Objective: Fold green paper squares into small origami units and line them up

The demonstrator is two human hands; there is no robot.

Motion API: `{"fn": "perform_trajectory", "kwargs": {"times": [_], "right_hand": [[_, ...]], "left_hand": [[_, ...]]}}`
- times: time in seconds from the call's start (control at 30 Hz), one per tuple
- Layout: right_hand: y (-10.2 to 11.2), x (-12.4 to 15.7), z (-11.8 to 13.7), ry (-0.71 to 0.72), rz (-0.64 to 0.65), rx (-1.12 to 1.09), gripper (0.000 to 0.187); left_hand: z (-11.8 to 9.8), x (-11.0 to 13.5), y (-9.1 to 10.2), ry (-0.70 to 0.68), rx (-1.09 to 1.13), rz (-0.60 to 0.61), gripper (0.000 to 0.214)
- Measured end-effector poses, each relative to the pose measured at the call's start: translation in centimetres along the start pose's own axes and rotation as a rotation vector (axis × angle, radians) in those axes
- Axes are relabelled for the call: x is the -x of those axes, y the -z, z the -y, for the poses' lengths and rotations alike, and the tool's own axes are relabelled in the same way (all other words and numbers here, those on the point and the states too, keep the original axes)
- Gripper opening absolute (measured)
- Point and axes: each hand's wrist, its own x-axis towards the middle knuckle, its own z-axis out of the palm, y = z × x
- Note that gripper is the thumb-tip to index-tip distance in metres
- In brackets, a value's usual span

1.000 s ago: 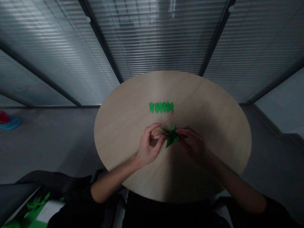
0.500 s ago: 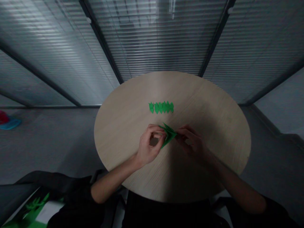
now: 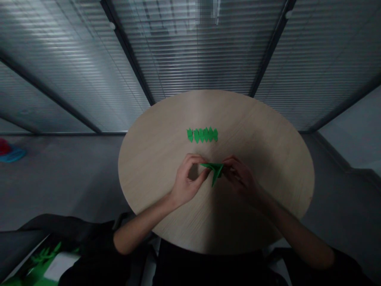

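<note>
A folded green paper piece (image 3: pixel 214 171) is held between both hands just above the round wooden table (image 3: pixel 268 167). My left hand (image 3: pixel 187 180) pinches its left end with fingers curled. My right hand (image 3: pixel 241 176) pinches the right end, fingers closed on it. One pointed flap of the paper hangs down toward me. Beyond the hands, a row of several small folded green paper pieces (image 3: pixel 202 134) lies side by side on the table.
Glass walls with horizontal blinds (image 3: pixel 190 47) and dark frames stand behind the table. Green and white paper sheets (image 3: pixel 41 266) lie at the lower left by my dark sleeve. A red and blue object (image 3: pixel 10 153) sits on the floor at far left.
Both hands have turned and refolded the green paper piece between them; its points stuck out sideways before, and now a single flap points down. The row of folded pieces has not moved.
</note>
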Motion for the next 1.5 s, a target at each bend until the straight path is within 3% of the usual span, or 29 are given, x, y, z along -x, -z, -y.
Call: {"fn": "perform_trajectory", "kwargs": {"times": [0.4,0.67,1.03,1.2,1.3,1.43,1.5], "right_hand": [[0.06,0.03,-0.27,0.058,-0.016,0.042,0.015],[0.10,-0.21,0.02,0.073,-0.027,0.063,0.019],[-0.19,0.04,-0.37,0.091,-0.075,0.070,0.006],[-0.21,0.07,-0.27,0.223,-0.146,0.119,0.005],[-0.19,0.17,-0.23,0.258,-0.198,0.163,0.006],[-0.05,0.35,-0.19,0.284,-0.224,0.206,0.008],[0.00,0.43,-0.18,0.296,-0.216,0.223,0.010]], "left_hand": [[-0.61,-0.18,0.14,-0.066,-0.047,0.053,0.009],[-0.47,0.06,0.06,0.030,0.023,0.146,0.002],[-0.83,-0.30,0.13,-0.020,0.026,0.104,0.005],[-0.50,0.01,0.06,0.020,0.010,0.025,0.001],[-0.41,0.26,0.14,0.061,0.087,0.060,0.008],[-0.62,0.34,0.24,-0.019,0.047,0.141,0.037],[-0.73,0.33,0.22,-0.039,-0.008,0.114,0.034]]}}
